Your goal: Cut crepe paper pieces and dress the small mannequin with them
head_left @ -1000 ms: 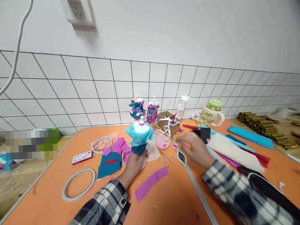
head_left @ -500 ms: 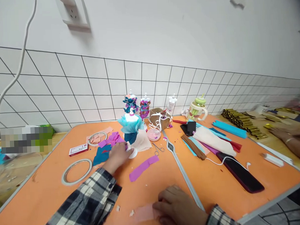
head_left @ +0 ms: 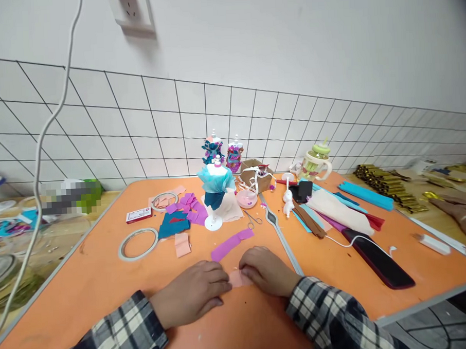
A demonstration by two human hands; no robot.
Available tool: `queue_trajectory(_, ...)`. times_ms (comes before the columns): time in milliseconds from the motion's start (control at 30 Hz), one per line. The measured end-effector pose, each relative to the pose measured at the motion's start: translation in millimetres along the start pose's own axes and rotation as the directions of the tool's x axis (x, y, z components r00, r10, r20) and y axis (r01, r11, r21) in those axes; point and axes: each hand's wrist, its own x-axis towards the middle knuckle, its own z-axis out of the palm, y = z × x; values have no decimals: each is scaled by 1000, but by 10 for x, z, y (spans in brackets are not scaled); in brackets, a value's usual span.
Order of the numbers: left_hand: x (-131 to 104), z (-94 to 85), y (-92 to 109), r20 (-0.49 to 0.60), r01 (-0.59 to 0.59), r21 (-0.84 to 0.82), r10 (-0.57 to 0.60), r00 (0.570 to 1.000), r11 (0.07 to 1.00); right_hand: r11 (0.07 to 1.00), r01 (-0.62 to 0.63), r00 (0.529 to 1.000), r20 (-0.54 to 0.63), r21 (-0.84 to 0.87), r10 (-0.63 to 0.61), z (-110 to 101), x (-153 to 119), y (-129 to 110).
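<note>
A small light-pink paper strip lies flat between my hands near the front of the orange table. My right hand has curled fingers closed on the strip's right end. My left hand lies palm down with its fingers stretched out, the tips touching the strip's left end and the thumb apart. Beyond them is a longer purple paper strip. A folded peach paper piece sits ahead of my left hand. A small dress form in turquoise and dark-blue paper stands upright on a white base.
Scissors, tape rolls, a small box and purple paper pieces surround the form. Two decorated forms and a cardboard box stand behind. A bare white form lies beside a phone and bottle. Another person's hand is at right.
My left hand has come from the dress form's base to the pink strip. My right hand has moved forward with it. The bare white form, upright before, now lies down. The view has shifted.
</note>
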Motion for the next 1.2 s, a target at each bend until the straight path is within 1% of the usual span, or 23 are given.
queue_trajectory(33,1,64,-24,2,-15,3,15,1000,1000,1000,1,1000,-11,9,-1,6,9,33)
queue_trajectory(100,4,120,-66,1,-32,15,32,999,999,1000,13,1000,-12,-27,-14,13,47,93)
queue_trajectory(233,-15,95,-96,-21,-48,21,48,999,999,989,49,999,21,-137,-47,47,192,119)
queue_trajectory(400,-60,78,-107,-26,-34,7,35,999,999,978,31,999,46,-207,-22,120,290,48)
queue_trajectory(467,-66,75,-112,-17,-30,2,30,999,1000,977,4,999,32,-214,3,65,302,75)
queue_trajectory(500,-67,72,-115,-13,-25,1,25,1000,1000,978,-17,1000,18,-207,22,-2,319,111)
queue_trajectory(567,-61,67,-124,-10,-13,6,13,1000,1000,980,-89,996,-40,-177,84,-223,392,227)
queue_trajectory(633,-50,62,-137,-20,-6,21,7,1000,1000,975,-140,986,-119,-174,121,-510,509,361)
queue_trajectory(667,-44,59,-145,-28,-2,30,2,1000,1000,969,-174,973,-181,-174,142,-643,572,413)
queue_trajectory(700,-38,57,-153,-35,5,39,-4,999,999,963,-206,951,-269,-172,155,-748,628,444)
queue_trajectory(733,-34,54,-160,-41,14,47,-12,999,999,962,-216,909,-394,-166,136,-810,669,445)
queue_trajectory(767,-31,51,-166,-45,24,53,-22,999,998,964,-216,867,-485,-156,116,-817,689,411)
queue_trajectory(800,-32,48,-173,-47,35,57,-32,998,998,974,-178,860,-502,-140,85,-767,682,346)
queue_trajectory(833,-34,46,-179,-46,42,58,-40,998,997,987,-114,886,-462,-110,51,-666,647,254)
queue_trajectory(867,-40,46,-186,-44,50,57,-48,998,997,996,-29,931,-364,-84,-4,-525,585,146)
queue_trajectory(900,-48,48,-196,-41,58,54,-56,998,997,995,75,968,-236,-64,-88,-364,500,36)
queue_trajectory(933,-59,53,-208,-37,65,50,-63,997,997,985,164,981,-94,-54,-168,-202,400,-63)
queue_trajectory(967,-71,59,-223,-33,69,48,-68,997,996,979,199,980,14,-49,-198,-58,294,-140)
queue_trajectory(1033,-97,74,-258,-27,71,48,-70,997,996,992,119,989,90,-39,-115,124,92,-210)
queue_trajectory(1067,-108,78,-275,-27,70,48,-69,997,996,994,99,986,137,-36,-93,153,9,-204)
queue_trajectory(1133,-122,75,-301,-33,71,45,-70,997,996,996,85,974,211,-22,-79,112,-113,-139)
queue_trajectory(1200,-128,40,-316,-51,75,43,-73,996,996,997,75,967,245,-12,-70,6,-177,-61)
